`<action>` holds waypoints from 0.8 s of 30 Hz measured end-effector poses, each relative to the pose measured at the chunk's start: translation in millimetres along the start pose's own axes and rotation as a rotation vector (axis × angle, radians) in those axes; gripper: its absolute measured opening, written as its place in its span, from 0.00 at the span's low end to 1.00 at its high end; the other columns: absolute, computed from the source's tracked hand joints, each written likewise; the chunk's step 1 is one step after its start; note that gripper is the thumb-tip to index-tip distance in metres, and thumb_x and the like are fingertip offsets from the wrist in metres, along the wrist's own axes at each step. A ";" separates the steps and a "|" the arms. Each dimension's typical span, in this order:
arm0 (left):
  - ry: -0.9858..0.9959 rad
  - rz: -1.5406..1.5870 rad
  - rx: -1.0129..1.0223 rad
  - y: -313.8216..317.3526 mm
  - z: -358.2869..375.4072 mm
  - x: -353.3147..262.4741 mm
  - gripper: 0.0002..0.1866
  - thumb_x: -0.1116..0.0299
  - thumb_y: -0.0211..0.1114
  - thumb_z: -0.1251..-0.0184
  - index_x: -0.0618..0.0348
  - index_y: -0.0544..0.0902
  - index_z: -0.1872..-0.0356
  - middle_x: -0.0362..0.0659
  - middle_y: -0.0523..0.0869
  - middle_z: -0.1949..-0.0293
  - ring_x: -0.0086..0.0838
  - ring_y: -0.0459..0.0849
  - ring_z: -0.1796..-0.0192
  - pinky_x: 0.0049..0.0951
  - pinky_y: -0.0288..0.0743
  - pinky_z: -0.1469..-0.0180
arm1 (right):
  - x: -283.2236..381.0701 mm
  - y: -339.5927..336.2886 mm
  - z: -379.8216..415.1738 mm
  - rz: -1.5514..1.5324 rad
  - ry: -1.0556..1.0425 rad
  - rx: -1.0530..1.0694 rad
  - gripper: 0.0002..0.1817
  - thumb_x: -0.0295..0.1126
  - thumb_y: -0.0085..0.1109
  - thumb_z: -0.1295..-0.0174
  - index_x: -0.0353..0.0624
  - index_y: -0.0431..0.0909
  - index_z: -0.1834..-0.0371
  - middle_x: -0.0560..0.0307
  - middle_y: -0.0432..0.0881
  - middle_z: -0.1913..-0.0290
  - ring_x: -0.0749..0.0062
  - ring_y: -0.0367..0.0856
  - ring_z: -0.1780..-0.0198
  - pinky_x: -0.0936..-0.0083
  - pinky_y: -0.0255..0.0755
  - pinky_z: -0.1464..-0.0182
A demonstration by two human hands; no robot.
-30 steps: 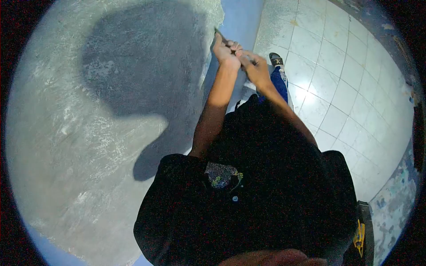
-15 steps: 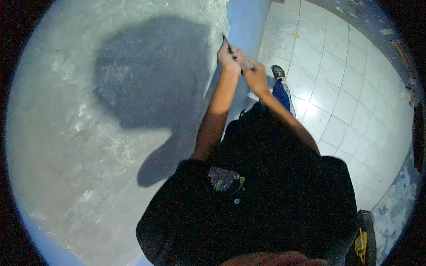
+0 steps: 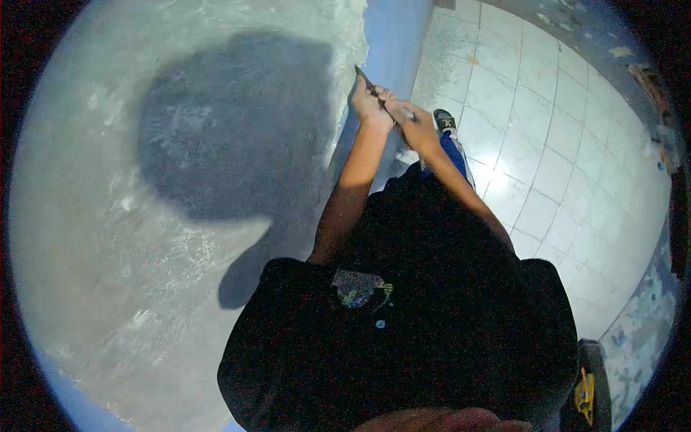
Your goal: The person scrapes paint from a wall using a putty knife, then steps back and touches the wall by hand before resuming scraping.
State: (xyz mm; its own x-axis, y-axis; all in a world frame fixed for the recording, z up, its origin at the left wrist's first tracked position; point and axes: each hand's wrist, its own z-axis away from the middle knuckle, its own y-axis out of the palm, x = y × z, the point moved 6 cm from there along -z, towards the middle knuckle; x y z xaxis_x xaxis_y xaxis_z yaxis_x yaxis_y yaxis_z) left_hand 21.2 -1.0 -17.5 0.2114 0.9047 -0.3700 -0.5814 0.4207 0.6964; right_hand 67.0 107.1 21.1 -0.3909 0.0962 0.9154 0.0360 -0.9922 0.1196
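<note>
My left hand (image 3: 370, 109) is closed around a thin dark pointed tool (image 3: 371, 86), its tip angled up and left at the edge of the grey plastered wall (image 3: 86, 187). Right beside it, my right hand (image 3: 417, 129) has its fingers wrapped about the tool's lower end, which is mostly hidden. The exact kind of tool is too small to make out. Along the plaster's uneven border runs a strip of blue paint (image 3: 396, 36), close to both hands.
White floor tiles (image 3: 533, 129) lie to the right, with my sandalled foot (image 3: 446, 121) on them. A dark object with a yellow piece (image 3: 584, 396) stands at lower right. Peeling paint marks another wall (image 3: 640, 345). A large head shadow (image 3: 237, 129) falls over the plaster.
Both hands and the tool have shifted slightly down in the view and remain together. The tool shows more clearly now, and the view itself has moved a little.
</note>
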 end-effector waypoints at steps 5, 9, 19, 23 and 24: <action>-0.176 0.100 0.287 -10.2 33.2 -7.7 0.21 0.57 0.50 0.35 0.66 0.68 0.51 0.48 0.74 0.55 0.35 0.70 0.50 0.31 0.63 0.44 | -3.5 5.3 3.1 -0.011 0.053 0.080 0.12 0.41 0.56 0.43 0.47 0.78 0.62 0.65 0.69 0.85 0.86 0.61 0.86 0.85 0.52 0.86; -0.113 -0.008 0.274 -38.7 68.5 -22.5 0.28 0.57 0.49 0.35 0.68 0.58 0.41 0.53 0.64 0.41 0.38 0.60 0.37 0.35 0.52 0.35 | -13.6 -3.8 -10.0 0.134 -0.037 0.061 0.12 0.40 0.55 0.42 0.44 0.79 0.62 0.62 0.73 0.81 0.85 0.65 0.82 0.83 0.59 0.81; 0.679 -0.821 -0.065 -123.3 173.9 -77.9 0.15 0.67 0.56 0.40 0.69 0.77 0.58 0.50 0.80 0.57 0.33 0.79 0.55 0.29 0.71 0.52 | -213.1 -124.0 -66.5 1.434 -0.727 0.219 0.17 0.43 0.40 0.38 0.46 0.75 0.75 0.56 0.70 0.90 0.64 0.71 0.85 0.63 0.62 0.80; 0.938 -0.931 -0.210 -51.6 287.4 -115.0 0.17 0.66 0.61 0.44 0.66 0.77 0.55 0.47 0.80 0.55 0.29 0.78 0.53 0.27 0.69 0.50 | -324.3 -257.1 0.0 1.132 0.080 0.272 0.13 0.41 0.45 0.42 0.47 0.75 0.76 0.59 0.71 0.88 0.64 0.73 0.83 0.63 0.64 0.79; 1.055 -0.979 -0.217 -44.9 308.0 -123.6 0.19 0.66 0.62 0.44 0.66 0.76 0.53 0.46 0.79 0.54 0.29 0.77 0.52 0.27 0.68 0.48 | -334.9 -273.6 11.9 0.917 0.287 0.192 0.13 0.41 0.46 0.43 0.47 0.75 0.76 0.59 0.71 0.88 0.64 0.73 0.82 0.63 0.64 0.79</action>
State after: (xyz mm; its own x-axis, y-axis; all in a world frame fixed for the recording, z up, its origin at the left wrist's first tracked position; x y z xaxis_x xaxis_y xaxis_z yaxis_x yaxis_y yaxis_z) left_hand 263.2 -110.7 186.3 -0.0232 -0.2426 -0.9699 -0.6715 0.7225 -0.1646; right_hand 199.0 347.3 -313.7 -0.3447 -0.7539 0.5593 0.5769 -0.6402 -0.5074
